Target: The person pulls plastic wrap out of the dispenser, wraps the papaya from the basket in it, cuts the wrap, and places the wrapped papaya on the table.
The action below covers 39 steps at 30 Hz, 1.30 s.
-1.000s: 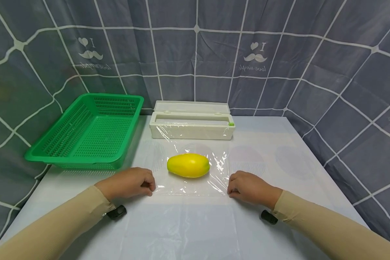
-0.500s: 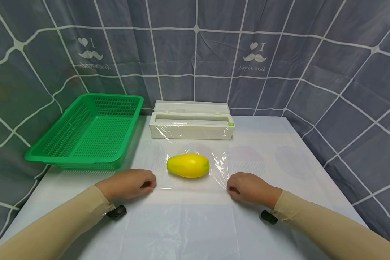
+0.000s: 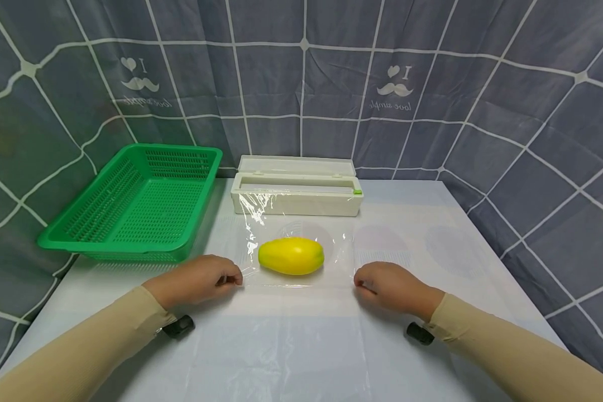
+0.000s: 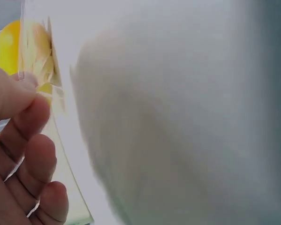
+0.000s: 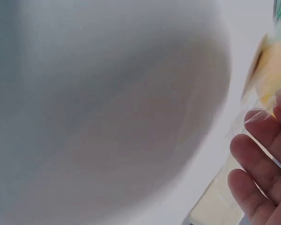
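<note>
The left hand (image 3: 201, 279) and right hand (image 3: 394, 286) each pinch a near corner of the clear plastic film (image 3: 336, 258), at eight and four o'clock from the oblong yellow fruit (image 3: 291, 255), central on the white-covered bench (image 3: 281, 349). Recommended: even tension, pinches level, limiting creases.

You faced a workspace bounded on its far, left and right sides by grey fabric (image 3: 341, 139), lightly wrinkled and crossed by a grid of white lines (image 3: 304, 44). On the far side, you saw white hearts (image 3: 393, 71), moustaches (image 3: 394, 89) and mirror-reversed lettering (image 3: 393, 105) at left and right. A white tabletop (image 3: 286, 357) extended toward you, with faint round patterns (image 3: 454, 251) at far right. Soft light left a pale sheen on its near part.
</note>
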Available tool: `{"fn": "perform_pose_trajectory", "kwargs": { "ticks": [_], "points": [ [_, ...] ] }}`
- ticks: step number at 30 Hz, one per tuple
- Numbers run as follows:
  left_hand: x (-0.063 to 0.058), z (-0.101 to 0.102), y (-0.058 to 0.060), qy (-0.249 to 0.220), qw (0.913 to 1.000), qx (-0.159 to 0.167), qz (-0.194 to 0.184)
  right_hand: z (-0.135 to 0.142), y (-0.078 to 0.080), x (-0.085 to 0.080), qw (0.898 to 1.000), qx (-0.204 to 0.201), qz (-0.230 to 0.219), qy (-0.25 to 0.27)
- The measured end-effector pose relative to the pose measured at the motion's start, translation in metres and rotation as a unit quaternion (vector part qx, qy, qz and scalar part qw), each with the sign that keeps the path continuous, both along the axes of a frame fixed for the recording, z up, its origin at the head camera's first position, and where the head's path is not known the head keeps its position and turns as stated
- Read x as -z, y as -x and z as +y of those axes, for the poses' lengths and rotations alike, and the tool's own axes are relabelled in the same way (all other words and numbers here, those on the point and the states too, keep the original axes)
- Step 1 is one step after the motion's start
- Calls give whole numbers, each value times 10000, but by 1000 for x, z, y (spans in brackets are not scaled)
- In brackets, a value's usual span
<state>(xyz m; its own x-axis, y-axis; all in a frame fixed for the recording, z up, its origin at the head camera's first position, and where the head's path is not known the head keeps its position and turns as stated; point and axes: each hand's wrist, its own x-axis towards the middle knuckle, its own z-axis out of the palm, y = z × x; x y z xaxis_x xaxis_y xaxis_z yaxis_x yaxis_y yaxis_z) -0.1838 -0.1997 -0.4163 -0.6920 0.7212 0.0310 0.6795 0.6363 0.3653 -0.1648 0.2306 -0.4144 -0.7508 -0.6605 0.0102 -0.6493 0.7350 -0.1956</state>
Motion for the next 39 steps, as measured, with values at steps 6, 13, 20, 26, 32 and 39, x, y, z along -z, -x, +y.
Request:
{"fn": "perform_pose_trajectory", "kwargs": {
  "ticks": [6,13,20,26,32,39],
  "points": [
    [-5,-1,1,-281,9994,-134,133,2,1,-8,9994,220,161,193],
    [-8,2,4,-812,9955,-488,-30,4,7,-14,9979,407,135,488],
    [-9,7,10,-1282,9866,-953,-334,4,14,-16,9937,587,80,950],
    [-9,8,12,-1314,9839,-1136,-419,-9,2,-11,9956,403,-750,386],
    [-8,8,12,-1333,9837,-1151,-364,-14,-4,5,9990,170,-340,-251],
    [-7,7,12,-1327,9830,-1203,-410,-9,-2,6,9997,-168,119,-105]
  ]
}}
